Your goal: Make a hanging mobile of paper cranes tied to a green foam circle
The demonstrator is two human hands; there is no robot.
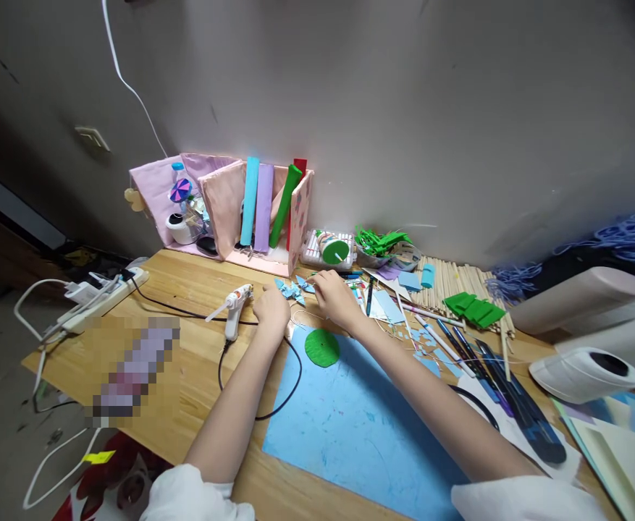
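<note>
My left hand (272,311) is closed with its fingers curled away from me, and whatever they hold is hidden. It is just right of a white glue gun (235,310) lying on the table. My right hand (336,297) reaches over the blue mat's far edge, its fingertips closed at a small blue folded paper piece (305,285). Several more blue folded paper pieces (291,291) lie between the two hands. Nearer to me, a round green paper disc (322,348) rests flat on the blue mat (360,427).
Pink fabric-covered boxes (222,210) with crepe paper rolls (263,208) stand by the wall. Paper scraps, pens (441,338) and wooden sticks (436,278) spread to the right. A power strip (105,300) lies left, and the glue gun's black cable (300,362) loops onto the mat.
</note>
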